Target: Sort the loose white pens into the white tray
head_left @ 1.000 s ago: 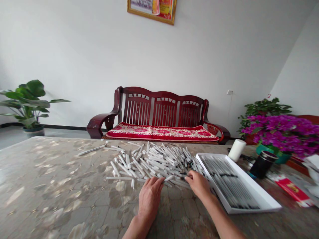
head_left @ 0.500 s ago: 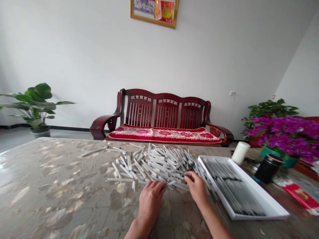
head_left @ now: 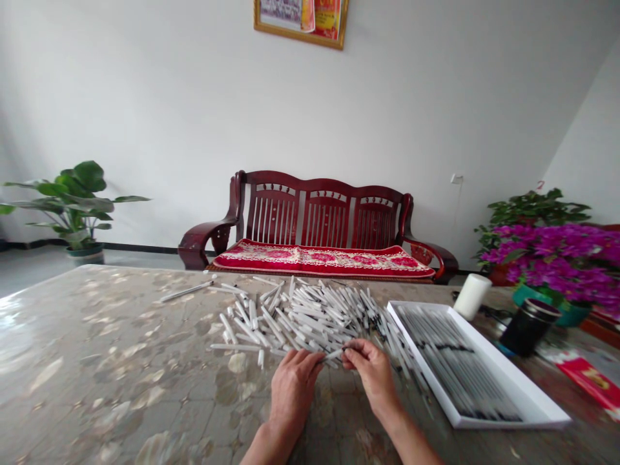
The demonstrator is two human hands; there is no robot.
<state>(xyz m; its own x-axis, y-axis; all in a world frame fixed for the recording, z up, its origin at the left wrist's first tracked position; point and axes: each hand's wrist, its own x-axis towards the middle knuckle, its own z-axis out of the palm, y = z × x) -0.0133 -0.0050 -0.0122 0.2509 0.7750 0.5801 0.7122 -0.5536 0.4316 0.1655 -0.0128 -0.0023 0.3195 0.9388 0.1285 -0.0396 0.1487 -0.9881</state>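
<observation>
My left hand (head_left: 294, 382) is closed, pinching a whitish pen (head_left: 333, 355) between thumb and fingers, its free end pointing right. At that end my right hand (head_left: 372, 373) pinches a small dark piece (head_left: 345, 349) that looks like a pen cap; whether it sits on the pen I cannot tell. Just beyond both hands spreads a loose heap of white pens (head_left: 310, 313), some with dark ends. To the right of the heap lies a shallow white box (head_left: 537, 413) holding rows of pens (head_left: 465, 371) with dark ends.
A patterned cover lies over the table (head_left: 121, 361). Right of the box are a white cylinder (head_left: 472, 297), a black cup (head_left: 527, 328), a red packet (head_left: 593, 381) and purple flowers (head_left: 557, 258). Behind the table stands a wooden bench (head_left: 324, 219).
My right hand has moved left from the edge of the heap to the pen's free end, with a small dark piece in its fingers. My left hand stays nearly in place.
</observation>
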